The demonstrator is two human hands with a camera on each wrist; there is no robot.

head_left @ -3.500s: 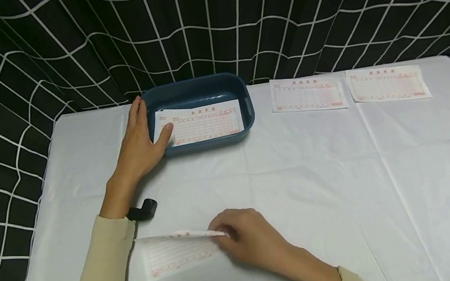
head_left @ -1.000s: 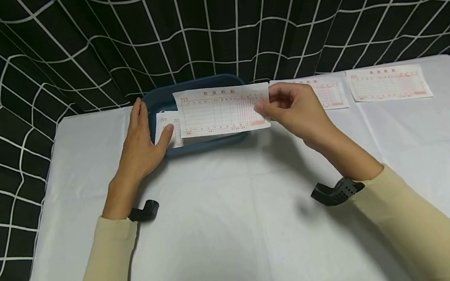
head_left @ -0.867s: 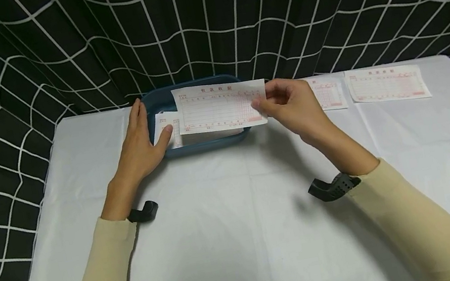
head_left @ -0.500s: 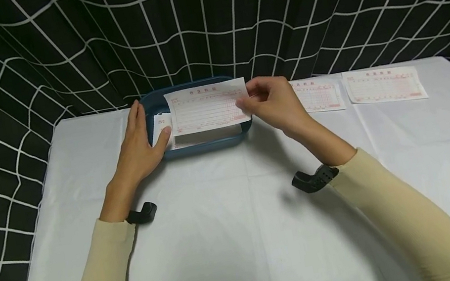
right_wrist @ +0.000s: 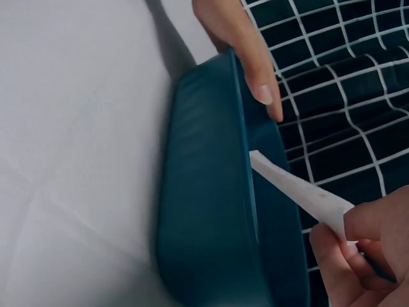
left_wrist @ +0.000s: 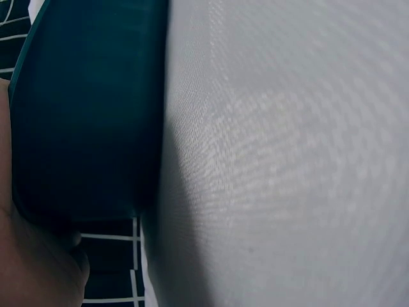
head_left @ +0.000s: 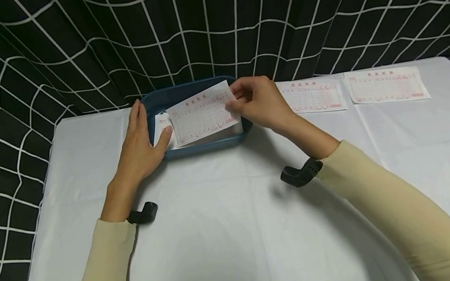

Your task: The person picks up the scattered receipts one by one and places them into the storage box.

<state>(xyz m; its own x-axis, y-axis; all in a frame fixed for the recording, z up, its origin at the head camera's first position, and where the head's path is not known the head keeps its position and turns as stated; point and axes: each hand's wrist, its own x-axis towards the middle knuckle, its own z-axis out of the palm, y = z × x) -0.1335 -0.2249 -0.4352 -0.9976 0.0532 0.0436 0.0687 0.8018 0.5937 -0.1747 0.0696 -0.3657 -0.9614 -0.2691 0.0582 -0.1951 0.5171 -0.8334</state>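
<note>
My right hand (head_left: 263, 103) pinches the right edge of a white receipt slip (head_left: 200, 117) printed in red between thumb and fingers. The slip tilts over a dark blue plastic bin (head_left: 204, 148), its left end low inside the rim and its right end raised. In the right wrist view the receipt slip (right_wrist: 300, 192) shows almost edge-on, dipping into the bin. My left hand (head_left: 133, 146) holds the bin's left end, fingers along the outside and thumb over the front rim. More slips (head_left: 161, 120) lie in the bin, mostly hidden under the held one.
Two more receipt slips, one nearer (head_left: 312, 96) and one farther right (head_left: 387, 85), lie on the white-covered table (head_left: 207, 244) right of the bin. A black curtain with a white grid (head_left: 195, 20) hangs close behind the bin.
The right hand picked up the slip from the table's front and carried it to the bin. Lately it moved left, and the slip turned, its left end lowering. The left hand stayed put.
</note>
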